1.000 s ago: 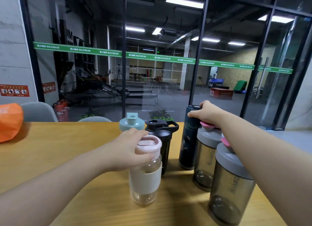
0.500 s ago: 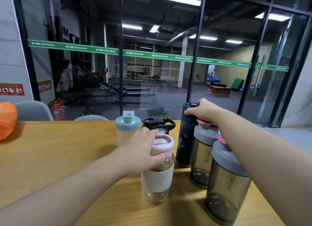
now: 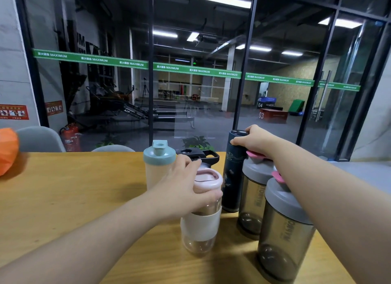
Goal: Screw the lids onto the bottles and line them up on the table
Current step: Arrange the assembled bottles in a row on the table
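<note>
1. Since a second ago we have slid the clear glass bottle [image 3: 200,224] rightward, close beside the dark blue flask [image 3: 232,177].
2. Our left hand [image 3: 179,190] grips its pink lid [image 3: 208,179].
3. Our right hand [image 3: 252,140] clasps the flask's top.
4. Two smoky shakers [image 3: 283,237] stand right; table [image 3: 63,199] beneath.

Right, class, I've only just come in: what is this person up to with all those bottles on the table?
A person is capping and lining up bottles on a wooden table. The left hand grips the pink lid of a clear bottle, while the right hand holds the top of a tall dark flask. A teal-lidded bottle, a black-lidded bottle and two grey-lidded shakers stand nearby, all with lids on.
</note>
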Action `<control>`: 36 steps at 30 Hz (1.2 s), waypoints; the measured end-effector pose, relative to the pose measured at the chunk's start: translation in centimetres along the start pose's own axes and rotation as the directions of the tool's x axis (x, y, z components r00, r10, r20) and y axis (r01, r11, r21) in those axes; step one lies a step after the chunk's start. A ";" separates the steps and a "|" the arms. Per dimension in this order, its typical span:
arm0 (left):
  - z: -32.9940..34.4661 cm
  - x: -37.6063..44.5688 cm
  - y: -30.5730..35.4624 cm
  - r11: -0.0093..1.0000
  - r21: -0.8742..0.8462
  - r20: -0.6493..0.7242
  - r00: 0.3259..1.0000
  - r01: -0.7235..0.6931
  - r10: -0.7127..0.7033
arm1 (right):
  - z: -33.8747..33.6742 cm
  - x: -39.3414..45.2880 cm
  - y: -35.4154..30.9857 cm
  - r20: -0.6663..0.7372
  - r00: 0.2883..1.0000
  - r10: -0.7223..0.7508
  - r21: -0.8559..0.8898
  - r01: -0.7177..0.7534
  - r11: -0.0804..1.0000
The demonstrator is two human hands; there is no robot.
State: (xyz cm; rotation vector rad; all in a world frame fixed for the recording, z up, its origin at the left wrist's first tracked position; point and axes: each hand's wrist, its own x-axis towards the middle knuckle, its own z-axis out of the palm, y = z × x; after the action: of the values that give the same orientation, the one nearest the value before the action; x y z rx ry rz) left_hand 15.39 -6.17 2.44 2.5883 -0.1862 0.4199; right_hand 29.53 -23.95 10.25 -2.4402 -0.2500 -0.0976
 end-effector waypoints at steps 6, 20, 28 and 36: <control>-1.1 2.2 -3.4 0.971 -0.238 -0.472 0.875 -0.011 -0.106 | 0.0 0.1 0.0 -0.008 1.000 0.010 0.004 -0.010 1.000; -1.2 7.2 -9.4 0.949 0.234 -0.216 0.963 0.213 -0.163 | 0.0 0.0 0.0 0.004 1.000 0.011 0.031 -0.011 0.999; -1.3 8.0 -7.3 0.930 0.251 -0.342 0.924 0.268 -0.174 | 0.2 0.7 0.3 0.005 1.000 0.020 0.042 -0.020 0.999; -2.0 7.3 -8.4 0.935 0.068 -0.296 0.902 0.348 -0.314 | 0.0 0.1 0.1 -0.004 1.000 0.015 0.040 -0.015 0.999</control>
State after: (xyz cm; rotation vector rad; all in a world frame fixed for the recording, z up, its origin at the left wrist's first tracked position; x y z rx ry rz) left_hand 23.53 1.69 2.58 2.5690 0.3868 0.6783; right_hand 29.63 -24.00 10.25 -2.4014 -0.2292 -0.0907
